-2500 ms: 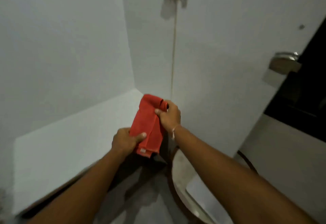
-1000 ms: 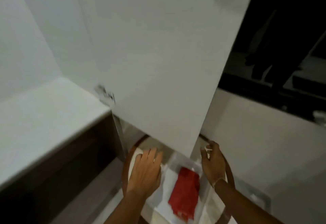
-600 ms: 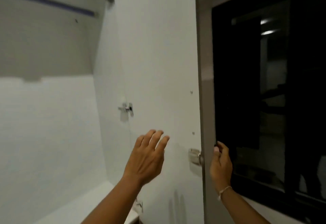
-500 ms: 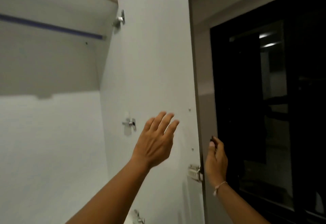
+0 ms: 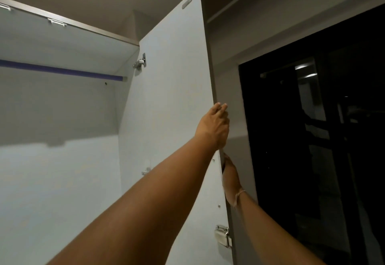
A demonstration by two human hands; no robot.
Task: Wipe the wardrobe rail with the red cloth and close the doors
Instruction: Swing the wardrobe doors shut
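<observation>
The white wardrobe door (image 5: pixel 170 97) on the right stands open, its inner face towards me. My left hand (image 5: pixel 214 127) reaches up and curls its fingers over the door's free edge. Just below, my right hand (image 5: pixel 230 179) holds the same edge from the outer side, with its fingers mostly hidden behind the door. The purple wardrobe rail (image 5: pixel 62 70) runs across the top of the open wardrobe, at the upper left. The red cloth is out of view.
A metal hinge (image 5: pixel 140 62) joins the door to the wardrobe side near the rail's end. A metal catch (image 5: pixel 223 236) sits low on the door's edge. A dark window (image 5: pixel 312 139) fills the wall to the right. The wardrobe's top panel (image 5: pixel 83 27) is overhead.
The red cloth left my hands and lay on a surface below. My view rose to the rail. My left hand moved right onto the door's edge; the door has swung slightly inward.
</observation>
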